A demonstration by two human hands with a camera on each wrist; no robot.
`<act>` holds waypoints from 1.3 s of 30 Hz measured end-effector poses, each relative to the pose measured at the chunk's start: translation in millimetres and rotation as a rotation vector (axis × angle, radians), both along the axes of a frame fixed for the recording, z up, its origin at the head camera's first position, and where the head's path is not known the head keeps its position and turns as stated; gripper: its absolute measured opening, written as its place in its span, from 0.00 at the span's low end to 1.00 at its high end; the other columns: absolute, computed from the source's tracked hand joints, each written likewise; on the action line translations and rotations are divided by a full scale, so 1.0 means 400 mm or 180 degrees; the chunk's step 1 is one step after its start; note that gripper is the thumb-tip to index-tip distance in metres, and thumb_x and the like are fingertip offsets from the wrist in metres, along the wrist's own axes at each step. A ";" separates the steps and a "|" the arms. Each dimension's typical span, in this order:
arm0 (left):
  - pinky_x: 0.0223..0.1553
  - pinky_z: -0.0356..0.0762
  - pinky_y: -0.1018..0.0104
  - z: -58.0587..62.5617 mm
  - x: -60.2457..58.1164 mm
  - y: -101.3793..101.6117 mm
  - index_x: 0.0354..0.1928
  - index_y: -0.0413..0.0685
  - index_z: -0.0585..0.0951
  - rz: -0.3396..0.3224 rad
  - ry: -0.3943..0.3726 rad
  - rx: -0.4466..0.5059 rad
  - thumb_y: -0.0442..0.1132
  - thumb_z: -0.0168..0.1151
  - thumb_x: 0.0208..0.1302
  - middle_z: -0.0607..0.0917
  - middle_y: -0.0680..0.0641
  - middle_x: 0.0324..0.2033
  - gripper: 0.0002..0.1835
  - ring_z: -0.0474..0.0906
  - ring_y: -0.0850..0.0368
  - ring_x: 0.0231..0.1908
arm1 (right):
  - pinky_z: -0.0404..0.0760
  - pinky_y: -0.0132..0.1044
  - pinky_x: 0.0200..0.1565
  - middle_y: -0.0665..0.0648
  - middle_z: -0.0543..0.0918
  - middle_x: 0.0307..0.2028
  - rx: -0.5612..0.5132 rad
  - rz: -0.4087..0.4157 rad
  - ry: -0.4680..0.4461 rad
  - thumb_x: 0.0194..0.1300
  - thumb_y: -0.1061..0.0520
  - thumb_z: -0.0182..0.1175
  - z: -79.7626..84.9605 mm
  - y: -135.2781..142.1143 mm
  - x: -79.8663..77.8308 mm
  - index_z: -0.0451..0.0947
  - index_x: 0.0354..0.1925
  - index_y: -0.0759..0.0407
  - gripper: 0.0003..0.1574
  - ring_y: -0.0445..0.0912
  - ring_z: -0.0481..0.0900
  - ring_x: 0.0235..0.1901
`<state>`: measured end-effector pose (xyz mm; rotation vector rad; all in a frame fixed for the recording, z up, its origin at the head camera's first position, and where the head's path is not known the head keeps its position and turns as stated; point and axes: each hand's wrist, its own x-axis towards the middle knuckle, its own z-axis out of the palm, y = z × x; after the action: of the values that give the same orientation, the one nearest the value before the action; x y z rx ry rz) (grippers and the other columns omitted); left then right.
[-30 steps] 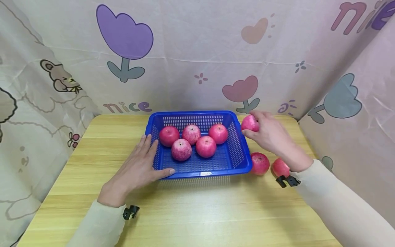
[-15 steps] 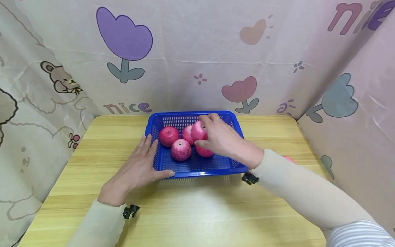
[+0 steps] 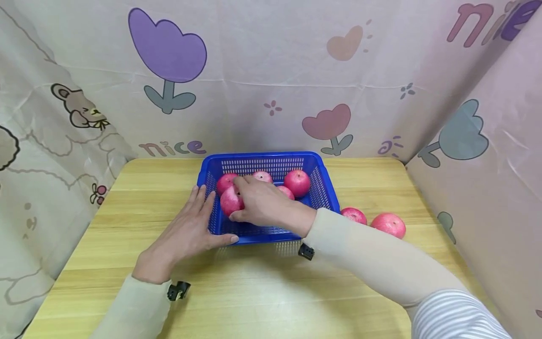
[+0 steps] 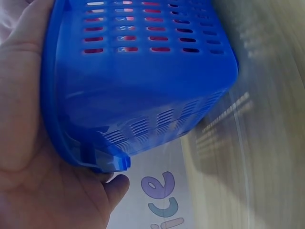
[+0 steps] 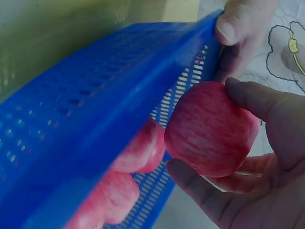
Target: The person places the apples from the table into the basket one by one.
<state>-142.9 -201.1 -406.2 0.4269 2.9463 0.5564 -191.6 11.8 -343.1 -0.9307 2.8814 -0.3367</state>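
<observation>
My right hand (image 3: 268,202) holds a red apple (image 3: 231,201) between thumb and fingers, over the left part of a blue slotted plastic basket (image 3: 271,156). In the right wrist view, this streaked apple (image 5: 209,129) is beside the basket wall, with other apples (image 5: 119,191) lower down. My left hand (image 3: 186,230) lies against the basket's front-left corner, its fingers straight along the left rim and the thumb on the front rim. Several apples sit inside, among them one at the back right (image 3: 297,182) and one at the back left (image 3: 227,181). My right hand covers part of the basket floor.
Two more apples, one beside the basket (image 3: 354,215) and one farther right (image 3: 388,225), are on the wooden table (image 3: 254,292). A printed curtain (image 3: 254,56) hangs behind the table and along both sides.
My right hand has carried an apple from the table right of the basket leftward over the rim, to the basket's left part. My left hand stays at the corner.
</observation>
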 end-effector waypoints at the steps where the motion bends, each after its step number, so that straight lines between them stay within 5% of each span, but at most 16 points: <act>1: 0.75 0.49 0.27 -0.001 0.000 -0.001 0.85 0.38 0.45 -0.0001 -0.0004 0.0004 0.89 0.56 0.48 0.37 0.33 0.84 0.78 0.27 0.33 0.83 | 0.83 0.53 0.63 0.59 0.77 0.69 0.0034 0.0014 0.0005 0.65 0.36 0.73 -0.004 -0.006 0.000 0.62 0.79 0.57 0.56 0.51 0.79 0.65; 22: 0.76 0.49 0.27 -0.008 -0.006 -0.005 0.85 0.38 0.40 -0.0060 -0.0020 0.0179 0.87 0.61 0.47 0.37 0.32 0.84 0.80 0.26 0.33 0.83 | 0.87 0.50 0.55 0.53 0.82 0.64 0.0595 0.0391 0.0171 0.64 0.30 0.70 -0.084 -0.067 -0.013 0.70 0.72 0.49 0.47 0.51 0.84 0.60; 29: 0.76 0.49 0.28 -0.006 -0.009 -0.005 0.84 0.37 0.41 -0.0063 -0.0010 0.0174 0.87 0.62 0.46 0.38 0.31 0.84 0.81 0.26 0.33 0.83 | 0.85 0.49 0.60 0.53 0.84 0.62 0.0750 0.0475 0.0279 0.65 0.29 0.69 -0.103 -0.088 -0.022 0.71 0.72 0.49 0.47 0.50 0.85 0.58; 39: 0.76 0.48 0.28 -0.005 -0.008 -0.006 0.84 0.36 0.40 -0.0085 -0.0007 0.0171 0.87 0.62 0.47 0.37 0.31 0.84 0.81 0.26 0.32 0.83 | 0.90 0.47 0.49 0.56 0.85 0.57 0.0882 0.0539 0.0257 0.67 0.35 0.70 -0.123 -0.102 -0.017 0.73 0.70 0.52 0.42 0.47 0.85 0.55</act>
<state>-146.1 -203.4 -408.3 0.4700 2.9248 0.6334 -198.3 -29.0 -392.1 -1.1453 2.7935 0.1139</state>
